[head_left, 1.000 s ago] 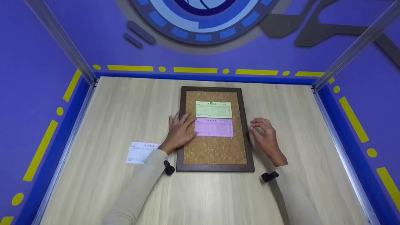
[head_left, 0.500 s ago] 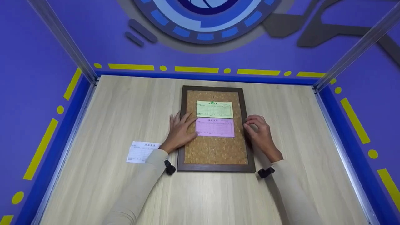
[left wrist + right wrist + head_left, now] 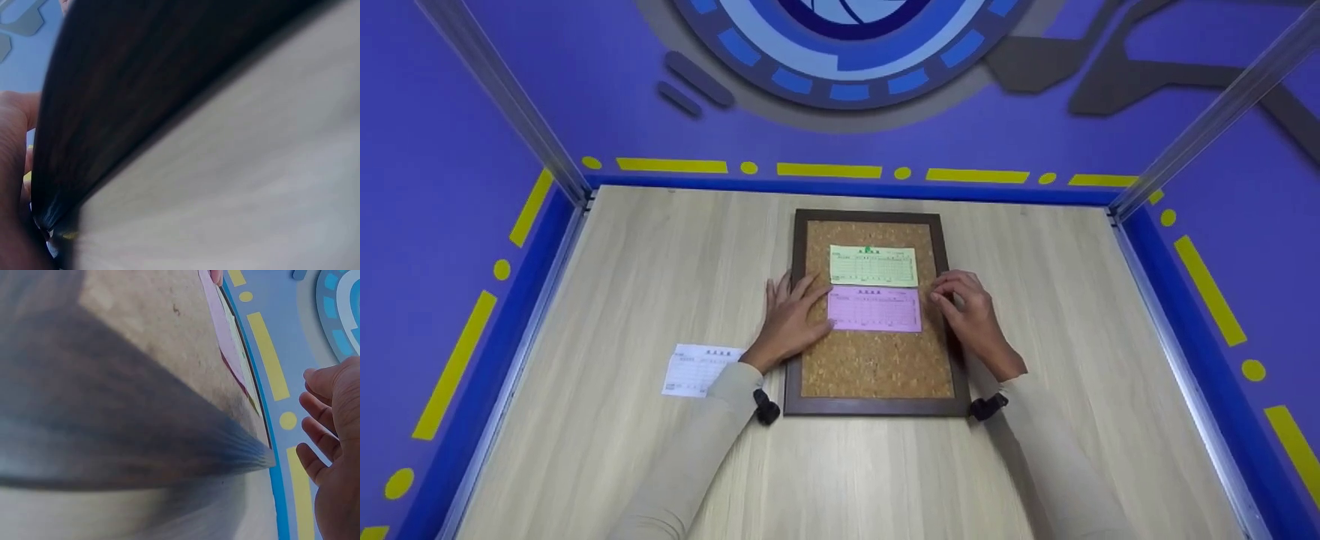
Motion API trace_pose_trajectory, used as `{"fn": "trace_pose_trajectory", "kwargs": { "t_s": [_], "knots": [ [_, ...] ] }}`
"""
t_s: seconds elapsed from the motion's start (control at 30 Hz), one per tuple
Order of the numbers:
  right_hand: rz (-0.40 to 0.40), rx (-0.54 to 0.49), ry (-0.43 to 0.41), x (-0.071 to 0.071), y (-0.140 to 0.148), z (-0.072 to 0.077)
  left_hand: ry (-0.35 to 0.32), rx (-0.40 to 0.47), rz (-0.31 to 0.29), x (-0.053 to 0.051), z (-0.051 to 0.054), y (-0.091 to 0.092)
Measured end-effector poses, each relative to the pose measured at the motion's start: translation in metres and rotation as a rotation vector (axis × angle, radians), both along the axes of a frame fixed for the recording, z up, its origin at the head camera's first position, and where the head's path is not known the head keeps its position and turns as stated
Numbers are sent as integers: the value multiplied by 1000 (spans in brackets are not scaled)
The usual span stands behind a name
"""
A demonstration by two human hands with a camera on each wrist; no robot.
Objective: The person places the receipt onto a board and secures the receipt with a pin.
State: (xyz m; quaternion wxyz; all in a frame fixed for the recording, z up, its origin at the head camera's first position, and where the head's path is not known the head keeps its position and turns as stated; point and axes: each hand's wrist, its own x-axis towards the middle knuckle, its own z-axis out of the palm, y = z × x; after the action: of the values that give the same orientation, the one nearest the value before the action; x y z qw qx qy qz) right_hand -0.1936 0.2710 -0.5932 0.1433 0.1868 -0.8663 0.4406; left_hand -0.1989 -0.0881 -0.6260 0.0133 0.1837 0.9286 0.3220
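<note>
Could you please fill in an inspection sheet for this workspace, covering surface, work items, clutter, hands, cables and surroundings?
Surface: pale wood-grain table.
Work items: brown-framed corkboard; green slip with green pin at its top edge; purple slip directly below, no pin visible on it; white slip on the table, left of the corkboard, partly hidden by the left sleeve.
Clutter: nothing seen.
Hands: left hand touches the purple slip's left edge; right hand is at the corkboard's right side, thumb and fingertips close together, contents unclear.
Cables: nothing seen.
Surroundings: blue-purple walls with yellow markings; metal corner posts.
</note>
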Motion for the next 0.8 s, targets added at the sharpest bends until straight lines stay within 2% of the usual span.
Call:
{"fn": "trace_pose_trajectory", "kwargs": {
  "t_s": [0.3,0.5,0.8],
  "knots": [
    [14,-49,-27,-6,-9,-2,30,5,-4,1,-2,-1],
    [11,-47,-47,-8,-13,-4,15,-9,-2,2,-4,-2],
    [10,-35,-99,-11,-18,0,32,1,0,0,-3,0]
  ]
}}
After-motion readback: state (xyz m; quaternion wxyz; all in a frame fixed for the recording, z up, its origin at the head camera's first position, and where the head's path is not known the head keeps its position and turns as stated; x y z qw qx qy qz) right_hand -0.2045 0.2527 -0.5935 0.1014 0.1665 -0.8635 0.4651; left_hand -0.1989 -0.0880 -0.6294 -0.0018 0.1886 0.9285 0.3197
